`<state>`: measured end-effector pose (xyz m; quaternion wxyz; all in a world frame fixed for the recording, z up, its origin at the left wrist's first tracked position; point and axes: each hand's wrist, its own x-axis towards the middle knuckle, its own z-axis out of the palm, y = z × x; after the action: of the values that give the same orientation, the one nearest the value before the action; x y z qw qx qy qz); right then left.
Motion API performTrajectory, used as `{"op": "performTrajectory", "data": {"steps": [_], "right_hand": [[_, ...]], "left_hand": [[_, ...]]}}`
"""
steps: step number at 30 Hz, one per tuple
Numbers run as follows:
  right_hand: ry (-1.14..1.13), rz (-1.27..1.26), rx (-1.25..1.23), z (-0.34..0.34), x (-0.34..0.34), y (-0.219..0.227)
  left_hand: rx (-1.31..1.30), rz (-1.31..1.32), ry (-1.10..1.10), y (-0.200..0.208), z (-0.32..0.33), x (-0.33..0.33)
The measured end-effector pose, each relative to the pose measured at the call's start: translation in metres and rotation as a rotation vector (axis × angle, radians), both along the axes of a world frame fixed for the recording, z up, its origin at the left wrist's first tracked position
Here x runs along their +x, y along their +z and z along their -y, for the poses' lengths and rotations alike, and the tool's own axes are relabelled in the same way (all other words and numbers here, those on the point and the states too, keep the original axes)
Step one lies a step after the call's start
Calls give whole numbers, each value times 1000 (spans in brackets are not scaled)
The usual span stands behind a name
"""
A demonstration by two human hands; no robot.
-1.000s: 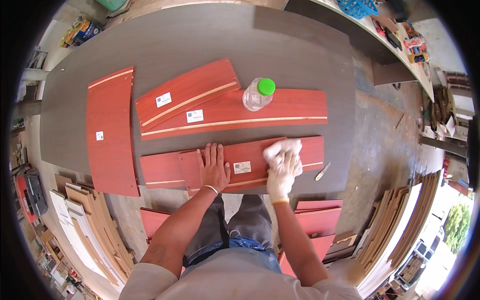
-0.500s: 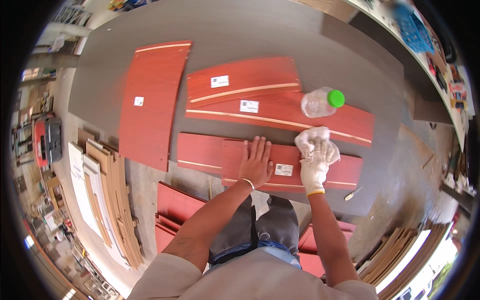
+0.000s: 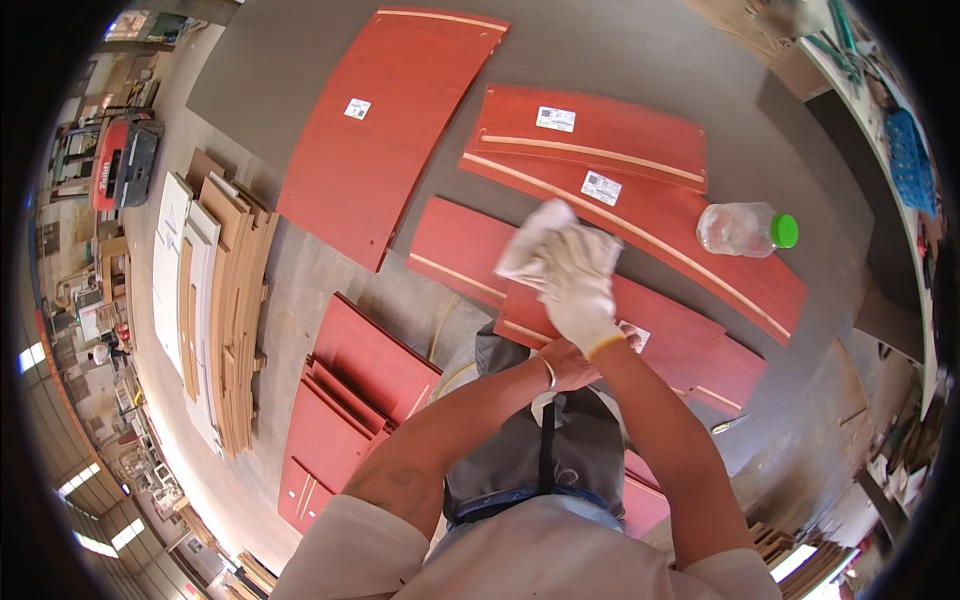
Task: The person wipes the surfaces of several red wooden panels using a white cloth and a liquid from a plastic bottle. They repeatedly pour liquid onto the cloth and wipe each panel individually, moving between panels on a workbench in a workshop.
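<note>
My right hand (image 3: 580, 295), in a white knit glove, is closed on a white cloth (image 3: 550, 238) and presses it over a red board (image 3: 660, 305). This board lies on a longer red board (image 3: 455, 235) with a pale strip along its edge. My bare left hand (image 3: 572, 365) is at the near edge of the upper board, crossed over by my right wrist. Most of its fingers are hidden there. A clear plastic jar (image 3: 735, 229) with a green lid lies on its side on another long red board (image 3: 690, 235).
A short labelled red board (image 3: 600, 135) overlaps the long one behind. Farther left, a wide red panel (image 3: 390, 130) overhangs the grey table (image 3: 260, 70). Red boards (image 3: 350, 390) are stacked low at my left, beside standing brown sheets (image 3: 235, 300). A small tool (image 3: 729, 425) lies at the table's near right.
My right hand has swept the cloth leftward across the boards. My left hand, earlier flat on the upper board, has drawn to its near edge under my right wrist. The view has turned.
</note>
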<state>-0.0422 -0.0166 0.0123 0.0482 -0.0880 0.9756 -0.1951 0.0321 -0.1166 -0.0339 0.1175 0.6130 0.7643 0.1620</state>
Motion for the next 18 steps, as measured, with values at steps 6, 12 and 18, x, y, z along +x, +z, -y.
{"op": "performTrajectory", "data": {"steps": [6,12,18], "right_hand": [[680,28,-153,58,4,-2],[554,19,-116,26,3,12],[247,43,-164,23,-28,13]], "left_hand": [[14,-29,57,-32,-8,16],[-96,-407,-101,29,-7,-16],[22,-24,42,2,1,-9]]}}
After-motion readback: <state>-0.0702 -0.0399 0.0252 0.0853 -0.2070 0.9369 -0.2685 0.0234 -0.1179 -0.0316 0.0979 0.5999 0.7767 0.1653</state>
